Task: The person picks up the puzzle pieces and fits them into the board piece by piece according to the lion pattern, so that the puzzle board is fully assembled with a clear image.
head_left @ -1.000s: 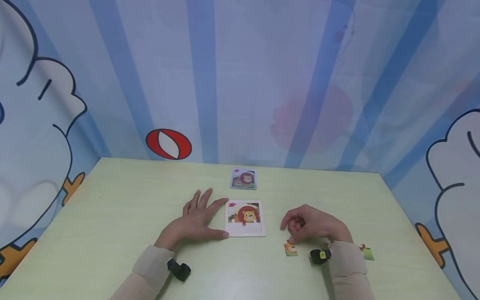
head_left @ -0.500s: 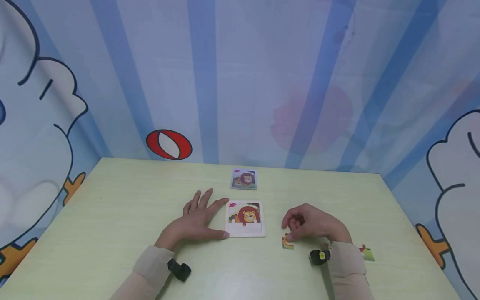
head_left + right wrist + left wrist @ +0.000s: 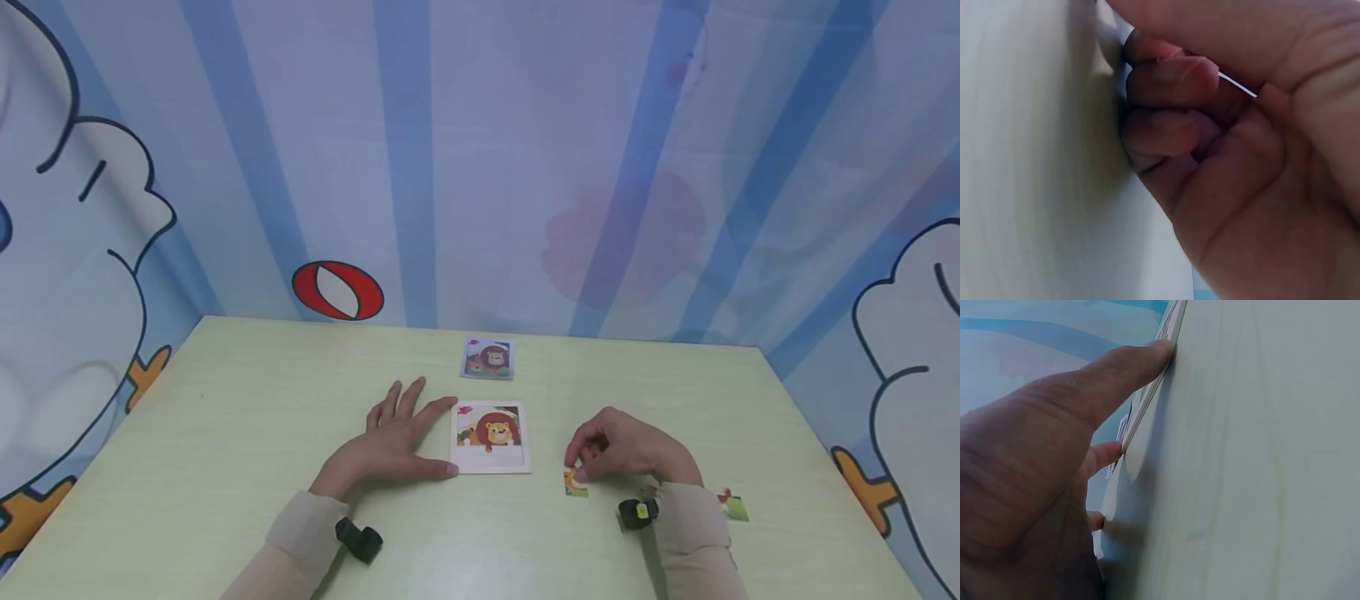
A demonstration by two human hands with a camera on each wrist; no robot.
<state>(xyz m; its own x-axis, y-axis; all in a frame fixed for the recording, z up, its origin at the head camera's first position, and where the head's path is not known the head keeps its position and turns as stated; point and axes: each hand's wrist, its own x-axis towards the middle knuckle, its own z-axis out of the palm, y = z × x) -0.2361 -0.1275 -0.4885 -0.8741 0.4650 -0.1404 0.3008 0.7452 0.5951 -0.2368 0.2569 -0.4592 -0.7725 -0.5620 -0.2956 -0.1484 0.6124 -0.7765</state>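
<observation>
A white-framed puzzle board [image 3: 490, 460] with a lion picture in its upper half lies mid-table; its lower half is bare white. My left hand [image 3: 390, 446] rests at its left side, fingers spread, with the thumb and index fingertips on the frame's edge. In the left wrist view the thumb [image 3: 1129, 365] touches that edge. To the right of the board, my right hand [image 3: 633, 448] pinches a small orange and green puzzle piece [image 3: 575, 489] between thumb and index finger, close to the tabletop. The other right fingers [image 3: 1169, 84] are curled under the palm in the right wrist view.
A lion picture card [image 3: 487, 358] lies behind the board. Another puzzle piece [image 3: 737, 508], mostly green, lies right of the right sleeve [image 3: 697, 533], and part of one more shows beside the right wrist. A printed curtain [image 3: 495, 167] hangs behind the table [image 3: 262, 375].
The small puzzle piece has shifted slightly left and away from me and straightened under my right fingers. My right index finger has come down to its far edge. The left hand stays still.
</observation>
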